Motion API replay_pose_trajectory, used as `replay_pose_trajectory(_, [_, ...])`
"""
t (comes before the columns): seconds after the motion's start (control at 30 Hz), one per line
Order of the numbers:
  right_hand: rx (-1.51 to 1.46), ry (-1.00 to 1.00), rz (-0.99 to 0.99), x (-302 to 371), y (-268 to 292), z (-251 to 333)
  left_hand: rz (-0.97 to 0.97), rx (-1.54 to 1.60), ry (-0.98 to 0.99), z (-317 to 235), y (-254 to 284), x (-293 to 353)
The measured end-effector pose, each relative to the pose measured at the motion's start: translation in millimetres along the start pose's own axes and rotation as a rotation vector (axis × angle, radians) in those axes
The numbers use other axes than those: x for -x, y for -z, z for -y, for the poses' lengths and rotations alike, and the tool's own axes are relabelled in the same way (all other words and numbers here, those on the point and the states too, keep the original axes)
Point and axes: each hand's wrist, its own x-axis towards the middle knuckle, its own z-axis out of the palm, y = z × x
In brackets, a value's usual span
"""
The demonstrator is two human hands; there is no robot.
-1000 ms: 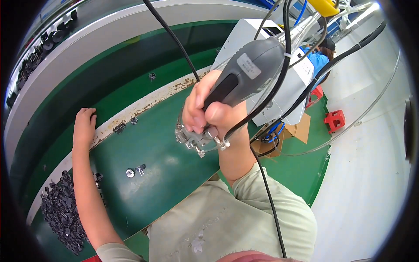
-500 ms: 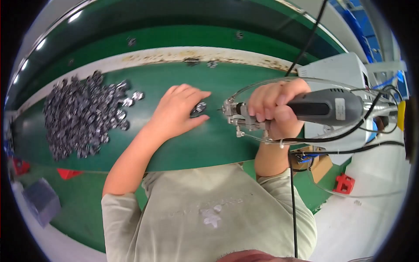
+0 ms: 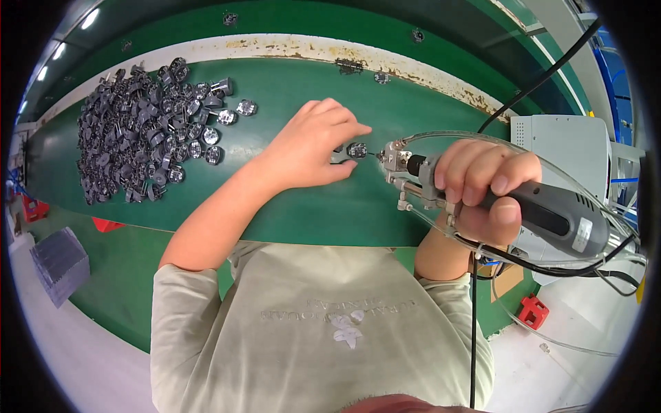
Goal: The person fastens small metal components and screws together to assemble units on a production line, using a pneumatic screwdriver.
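Observation:
Thumb and index finger of my left hand (image 3: 310,148) are spread around a small black-and-silver round part (image 3: 357,150) lying on the green worktop (image 3: 310,213). A second dark piece shows only partly, close to the palm. My right hand (image 3: 485,182) is wrapped round a grey electric screwdriver (image 3: 554,215), held sideways. The tool's metal head (image 3: 396,162) carries clear tubes, and its thin bit points left at the part. Whether the bit touches it I cannot tell. On the left lies a heap of similar dark parts (image 3: 138,134).
A pale worn ledge (image 3: 275,47) runs along the worktop's far side, with a loose part (image 3: 382,78) beside it. More parts sit on the green surface beyond. At right stands a light grey machine box (image 3: 561,148); a black cable (image 3: 551,72) and tubes trail from the tool.
The screwdriver's bit has come closer to the part between my left fingers, and the tool's rear end now tilts lower. The whole view has shifted.

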Motion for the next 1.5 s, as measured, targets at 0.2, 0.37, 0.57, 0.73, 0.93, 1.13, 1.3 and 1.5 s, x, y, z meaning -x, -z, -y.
replay_pose_trajectory(0.2, [0.144,0.015,0.112,-0.4,6.8,-6.3,0.019,-0.009,-0.005,-1.0,0.0,-0.6])
replay_pose_trajectory(0.37, [0.053,-0.022,0.027,1.0,3.9,-4.1,-0.008,-0.012,-0.020,0.2,-3.0,-0.9])
replay_pose_trajectory(0.57, [0.163,-0.013,0.089,1.6,4.1,-7.1,0.009,-0.010,-0.025,-0.1,-1.0,0.2])
replay_pose_trajectory(0.73, [0.167,-0.019,0.104,0.3,4.1,-8.5,0.014,-0.021,-0.036,0.8,-1.6,0.2])
replay_pose_trajectory(0.93, [0.247,-0.054,0.090,-1.7,-3.1,-8.3,0.017,-0.020,-0.047,1.5,-3.0,-1.0])
replay_pose_trajectory(1.13, [0.208,-0.084,0.209,-8.5,-2.6,-23.9,0.032,-0.006,-0.076,5.0,0.1,-2.2])
replay_pose_trajectory(1.3, [0.097,-0.075,0.023,1.7,-9.6,-13.4,0.024,-0.001,-0.082,6.3,-3.7,2.2])
replay_pose_trajectory(1.5, [0.044,0.039,0.093,0.3,-5.4,24.3,0.034,0.033,-0.057,1.6,-0.6,-1.0])
